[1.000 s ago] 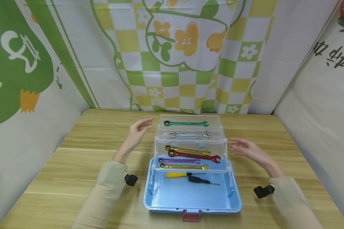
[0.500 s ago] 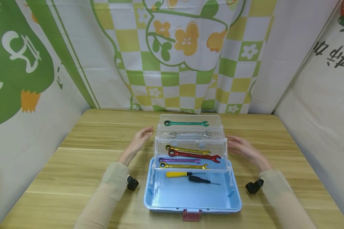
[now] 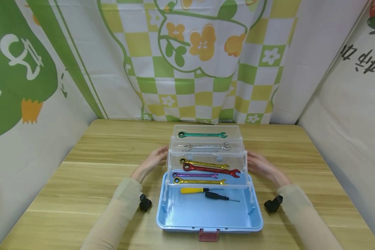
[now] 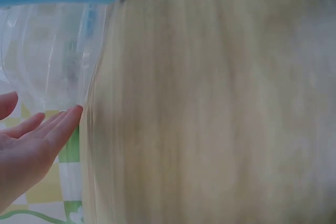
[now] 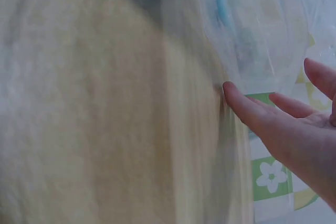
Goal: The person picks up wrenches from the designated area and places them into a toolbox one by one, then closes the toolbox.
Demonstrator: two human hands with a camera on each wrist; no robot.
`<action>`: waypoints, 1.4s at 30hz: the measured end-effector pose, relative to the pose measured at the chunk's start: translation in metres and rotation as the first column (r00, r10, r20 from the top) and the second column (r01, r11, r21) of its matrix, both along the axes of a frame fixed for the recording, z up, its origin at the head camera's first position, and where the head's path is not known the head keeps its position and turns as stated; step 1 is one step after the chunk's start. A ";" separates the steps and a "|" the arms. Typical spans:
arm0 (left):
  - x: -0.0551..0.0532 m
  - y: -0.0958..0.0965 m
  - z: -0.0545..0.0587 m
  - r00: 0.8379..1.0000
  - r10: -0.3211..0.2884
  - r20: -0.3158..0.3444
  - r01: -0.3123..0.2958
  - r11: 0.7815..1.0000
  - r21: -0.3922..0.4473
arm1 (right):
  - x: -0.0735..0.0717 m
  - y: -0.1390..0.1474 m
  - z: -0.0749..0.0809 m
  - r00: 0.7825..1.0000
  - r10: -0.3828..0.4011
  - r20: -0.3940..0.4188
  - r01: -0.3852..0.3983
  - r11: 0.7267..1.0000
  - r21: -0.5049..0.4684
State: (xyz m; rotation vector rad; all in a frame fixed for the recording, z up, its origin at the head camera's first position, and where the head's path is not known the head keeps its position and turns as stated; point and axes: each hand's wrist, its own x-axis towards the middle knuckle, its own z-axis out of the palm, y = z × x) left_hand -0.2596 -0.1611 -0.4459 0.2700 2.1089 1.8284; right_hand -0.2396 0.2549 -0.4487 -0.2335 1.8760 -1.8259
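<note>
An opened toolbox with a light blue base stands on the table, its clear lid tipped back behind it. Clear trays rise in steps over the base. My left hand is at the lid's left side, fingers extended with the tips near its edge. On the opposite side my right hand reaches to the lid, fingers also extended. Whether either hand touches the plastic is unclear. Neither hand grips anything. Wrenches lie in the trays, among them a green wrench, a red wrench and a purple wrench.
In the base lie a yellow-handled screwdriver and a black-handled screwdriver. A dark red latch hangs at the box's front. The wooden table extends to both sides. A patterned curtain hangs behind its back edge.
Both hands have moved in toward the toolbox: the left has come down and slightly right, the right has shifted left. The box and tools have stayed put.
</note>
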 end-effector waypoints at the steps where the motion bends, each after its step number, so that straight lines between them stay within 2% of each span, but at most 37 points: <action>1: 0.000 0.000 0.000 1.000 -0.006 0.003 0.006 1.000 -0.002 | 0.000 -0.001 0.000 1.000 0.005 0.005 -0.005 1.000 -0.004; 5: 0.001 0.002 -0.001 1.000 -0.018 0.021 0.018 1.000 0.007 | 0.000 -0.004 -0.001 1.000 0.014 0.025 -0.013 0.999 -0.047; 11: 0.000 0.004 -0.001 0.998 -0.025 0.056 0.023 0.999 0.032 | 0.001 -0.005 0.001 0.999 -0.009 0.040 0.011 0.998 -0.055; 28: 0.000 0.008 0.007 0.996 0.054 0.069 -0.053 0.998 -0.019 | 0.002 -0.008 0.005 0.997 -0.029 0.076 0.035 0.996 -0.076; 36: -0.002 0.008 0.007 0.996 0.071 0.058 -0.072 0.997 0.008 | 0.001 -0.007 0.003 0.999 -0.017 0.031 0.020 0.997 -0.069; 42: -0.001 0.008 0.010 0.996 0.089 -0.029 -0.088 0.996 0.026 | 0.002 -0.006 0.005 0.998 -0.047 -0.030 0.045 0.996 -0.082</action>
